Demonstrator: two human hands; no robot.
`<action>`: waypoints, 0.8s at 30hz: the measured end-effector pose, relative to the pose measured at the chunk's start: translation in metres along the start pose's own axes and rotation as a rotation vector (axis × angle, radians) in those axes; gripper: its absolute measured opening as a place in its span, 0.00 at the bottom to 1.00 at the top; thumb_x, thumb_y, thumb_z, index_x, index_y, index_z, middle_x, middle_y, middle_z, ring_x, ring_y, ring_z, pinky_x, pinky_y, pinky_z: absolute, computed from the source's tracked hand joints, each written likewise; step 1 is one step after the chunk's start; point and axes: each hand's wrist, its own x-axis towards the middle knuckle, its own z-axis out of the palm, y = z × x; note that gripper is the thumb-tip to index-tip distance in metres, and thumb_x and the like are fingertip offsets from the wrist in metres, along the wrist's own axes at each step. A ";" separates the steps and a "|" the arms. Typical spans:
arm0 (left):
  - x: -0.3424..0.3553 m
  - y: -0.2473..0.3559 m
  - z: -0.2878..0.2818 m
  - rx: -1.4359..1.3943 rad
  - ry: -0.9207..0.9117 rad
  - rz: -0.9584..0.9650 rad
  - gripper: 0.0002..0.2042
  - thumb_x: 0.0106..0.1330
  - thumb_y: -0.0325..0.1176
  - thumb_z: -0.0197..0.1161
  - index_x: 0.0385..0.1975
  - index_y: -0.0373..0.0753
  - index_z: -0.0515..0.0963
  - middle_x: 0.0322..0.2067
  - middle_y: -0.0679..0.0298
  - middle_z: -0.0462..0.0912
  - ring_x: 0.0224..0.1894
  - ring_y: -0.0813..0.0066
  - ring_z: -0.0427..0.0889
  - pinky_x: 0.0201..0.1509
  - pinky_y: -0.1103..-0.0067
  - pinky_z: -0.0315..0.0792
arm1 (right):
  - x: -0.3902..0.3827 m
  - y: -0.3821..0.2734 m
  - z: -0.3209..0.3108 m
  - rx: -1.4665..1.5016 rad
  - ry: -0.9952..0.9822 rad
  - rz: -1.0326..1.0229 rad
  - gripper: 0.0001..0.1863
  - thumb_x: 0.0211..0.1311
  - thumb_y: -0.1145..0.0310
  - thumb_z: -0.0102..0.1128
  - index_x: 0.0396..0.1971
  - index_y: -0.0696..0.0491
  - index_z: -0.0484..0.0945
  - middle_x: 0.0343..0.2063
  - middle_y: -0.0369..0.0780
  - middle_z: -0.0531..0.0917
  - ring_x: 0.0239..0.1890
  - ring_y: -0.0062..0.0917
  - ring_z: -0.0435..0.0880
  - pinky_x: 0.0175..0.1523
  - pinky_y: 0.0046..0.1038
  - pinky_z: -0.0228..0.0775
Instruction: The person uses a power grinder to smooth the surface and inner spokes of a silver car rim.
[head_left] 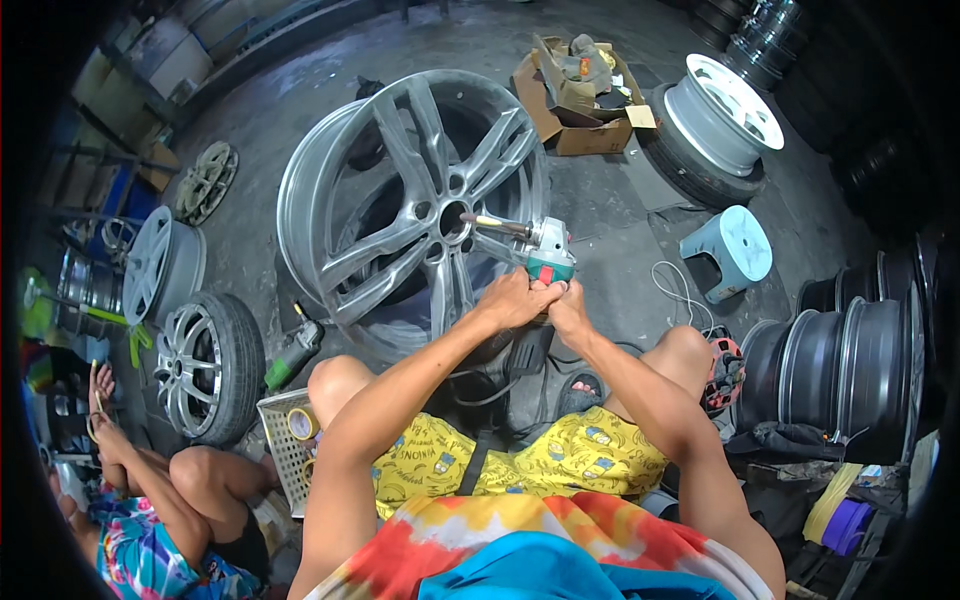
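Both my hands are wrapped round the body of a teal and grey angle grinder (551,252), held out in front of me. My left hand (516,301) grips it from the left, and my right hand (570,312) closes on it from the right. A long spindle with a dark tip (482,220) sticks out of the tool to the left. That tip reaches the centre hole of a large grey alloy wheel rim (425,220), which leans upright with its spokes facing me. Whether the tip touches the metal, I cannot tell.
A second grinder (295,350) lies left of my knee, beside a tyred wheel (208,370) and a plastic basket (284,455). Another person (160,510) sits at left. Beyond are a cardboard box (590,137), a white rim (715,125) and a blue stool (728,250). Dark rims (810,365) stand at right.
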 end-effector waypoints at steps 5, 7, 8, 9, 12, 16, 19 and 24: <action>-0.010 0.001 0.003 0.010 0.008 -0.020 0.51 0.60 0.73 0.57 0.54 0.16 0.75 0.49 0.30 0.82 0.56 0.36 0.82 0.62 0.58 0.74 | -0.012 -0.001 0.002 0.038 -0.001 0.047 0.16 0.62 0.70 0.72 0.47 0.55 0.79 0.38 0.34 0.85 0.38 0.19 0.82 0.44 0.27 0.77; -0.014 0.001 0.006 0.022 0.002 -0.024 0.49 0.61 0.72 0.57 0.54 0.18 0.76 0.48 0.31 0.83 0.56 0.35 0.82 0.63 0.58 0.73 | -0.016 -0.001 0.000 0.019 -0.008 0.093 0.16 0.61 0.70 0.73 0.46 0.55 0.79 0.38 0.34 0.85 0.38 0.18 0.82 0.43 0.27 0.77; -0.015 0.000 0.008 0.032 -0.002 -0.026 0.49 0.61 0.72 0.56 0.53 0.17 0.76 0.48 0.31 0.83 0.56 0.35 0.82 0.62 0.58 0.73 | -0.018 0.000 -0.001 -0.009 -0.017 0.102 0.16 0.60 0.70 0.74 0.46 0.55 0.79 0.38 0.35 0.86 0.38 0.18 0.82 0.44 0.27 0.77; -0.015 -0.002 0.010 0.042 -0.006 -0.028 0.49 0.61 0.72 0.56 0.52 0.17 0.77 0.48 0.31 0.83 0.55 0.35 0.82 0.62 0.57 0.74 | -0.019 0.000 -0.002 -0.038 -0.025 0.111 0.17 0.59 0.69 0.75 0.46 0.56 0.80 0.39 0.35 0.86 0.39 0.18 0.83 0.44 0.27 0.77; -0.012 -0.003 0.003 -0.026 -0.020 0.023 0.44 0.62 0.70 0.57 0.51 0.24 0.80 0.47 0.36 0.85 0.54 0.39 0.84 0.60 0.59 0.75 | -0.012 -0.009 0.000 -0.221 0.068 -0.082 0.25 0.53 0.67 0.79 0.49 0.58 0.79 0.40 0.40 0.88 0.40 0.24 0.86 0.47 0.30 0.78; -0.009 -0.002 -0.007 -0.202 -0.041 0.094 0.35 0.64 0.64 0.62 0.48 0.30 0.83 0.40 0.46 0.87 0.46 0.54 0.87 0.54 0.64 0.76 | -0.008 -0.047 0.009 -0.461 0.146 -0.322 0.39 0.41 0.62 0.84 0.55 0.59 0.75 0.40 0.47 0.89 0.43 0.38 0.89 0.52 0.37 0.79; -0.017 -0.001 -0.006 -0.281 -0.028 0.102 0.33 0.64 0.62 0.64 0.48 0.31 0.83 0.37 0.49 0.87 0.42 0.58 0.87 0.51 0.66 0.76 | -0.017 -0.058 0.012 -0.528 0.156 -0.321 0.40 0.42 0.62 0.83 0.56 0.59 0.75 0.41 0.48 0.89 0.45 0.37 0.90 0.53 0.37 0.79; -0.029 -0.002 -0.004 -0.246 -0.109 0.064 0.33 0.66 0.62 0.65 0.51 0.33 0.83 0.39 0.57 0.87 0.41 0.67 0.84 0.49 0.68 0.76 | -0.031 -0.055 0.010 -0.498 0.124 -0.312 0.39 0.42 0.63 0.83 0.56 0.59 0.76 0.41 0.48 0.89 0.46 0.39 0.90 0.53 0.37 0.80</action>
